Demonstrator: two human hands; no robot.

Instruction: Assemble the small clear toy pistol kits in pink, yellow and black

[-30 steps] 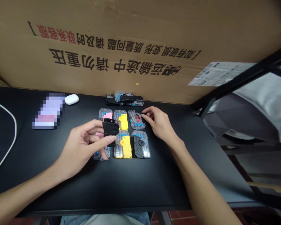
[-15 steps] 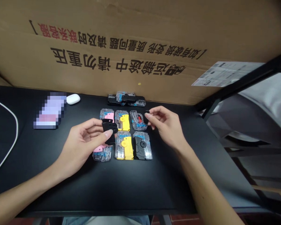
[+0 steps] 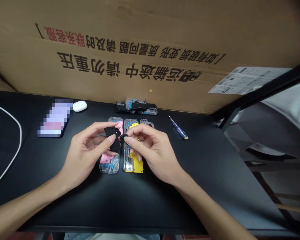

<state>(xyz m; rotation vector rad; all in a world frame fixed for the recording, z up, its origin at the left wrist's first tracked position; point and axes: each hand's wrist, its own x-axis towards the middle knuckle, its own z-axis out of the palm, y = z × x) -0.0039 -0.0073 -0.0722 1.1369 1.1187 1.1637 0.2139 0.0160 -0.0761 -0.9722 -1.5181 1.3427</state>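
My left hand pinches a flat black plastic part above the black table. My right hand is closed on a small black round piece, held right against that part. Under the hands lie several small clear-cased gadgets in two rows: a pink one and a yellow one in the near row, with more partly hidden behind the fingers.
A large cardboard box stands along the table's far side. In front of it lie stacked black gadgets, a small screwdriver, a white earbud case, a blurred flat object and a white cable. A black frame bar runs at right.
My right hand picked up a small black round piece by the right-hand gadgets and carried it left to the black part in my left hand. The screwdriver now shows.
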